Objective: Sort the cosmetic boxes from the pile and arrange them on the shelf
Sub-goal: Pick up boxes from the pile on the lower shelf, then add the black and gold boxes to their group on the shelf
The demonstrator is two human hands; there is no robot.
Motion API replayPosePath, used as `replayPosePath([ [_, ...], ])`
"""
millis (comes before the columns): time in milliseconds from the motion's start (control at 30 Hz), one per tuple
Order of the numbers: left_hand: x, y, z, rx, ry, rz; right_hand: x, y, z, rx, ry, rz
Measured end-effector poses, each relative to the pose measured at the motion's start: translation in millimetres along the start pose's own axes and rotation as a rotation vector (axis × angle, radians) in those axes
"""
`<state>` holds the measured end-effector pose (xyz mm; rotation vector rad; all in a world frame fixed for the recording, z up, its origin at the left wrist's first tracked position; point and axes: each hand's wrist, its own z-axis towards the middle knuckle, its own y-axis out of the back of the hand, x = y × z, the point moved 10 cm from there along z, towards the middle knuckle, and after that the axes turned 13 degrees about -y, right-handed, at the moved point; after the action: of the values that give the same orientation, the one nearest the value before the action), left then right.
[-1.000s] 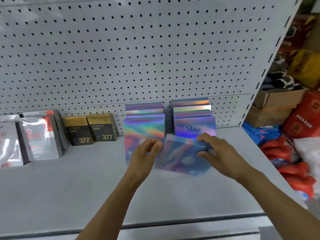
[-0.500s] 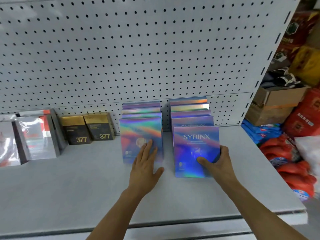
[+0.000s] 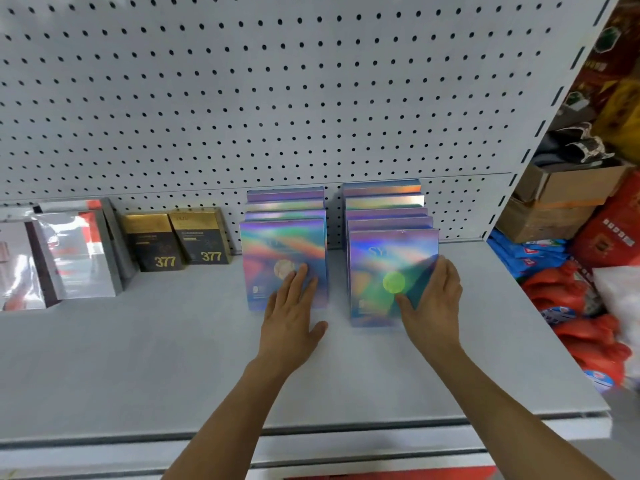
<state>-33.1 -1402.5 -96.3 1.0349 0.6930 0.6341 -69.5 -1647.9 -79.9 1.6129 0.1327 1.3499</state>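
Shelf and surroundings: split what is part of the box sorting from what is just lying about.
Job:
left row
right row
left hand
right hand
shelf
black-gold boxes
silver boxes

Lying about:
cardboard boxes
red bags

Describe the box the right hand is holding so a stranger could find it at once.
Start at the grey shelf under the white pegboard. Two rows of holographic boxes stand near its right end; take the right row. It is the front box, gripped by the right hand, and unlike its neighbours its disc glows green.
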Motion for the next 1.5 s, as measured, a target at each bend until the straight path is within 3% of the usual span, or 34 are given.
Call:
replayPosePath([
  [200,-6.9,20.6,-10.5,-0.016,0.07,-0.021,40.2,-6.1,-46.4,0.003,0.288,-0.187],
  [333,-13.1,57.7,-37.7,-0.185,0.041,-0.011,70.4,-15.1,-91.8,0.101,0.34,-0.12],
  [567,16.9,118.7,-126.5,-0.192,0.14,-0.108,135.7,-41.5,-193.2,0.26,0.447,-0.04],
  [800,92.8,189.7,-260.5,-0.203,0.307,-0.136,223.9,-103.0,-316.6,0.433,0.481,0.058],
  [1133,211.9,298.8,-434.0,-0.249,0.543,-0.021,353.7,-202.7,-473.3,0.636,0.682,0.1],
  [1500,340.5,361.9,-516.8,-0.304,0.706,0.032,480.1,-298.3,-544.3,0.787,0.787,0.051],
])
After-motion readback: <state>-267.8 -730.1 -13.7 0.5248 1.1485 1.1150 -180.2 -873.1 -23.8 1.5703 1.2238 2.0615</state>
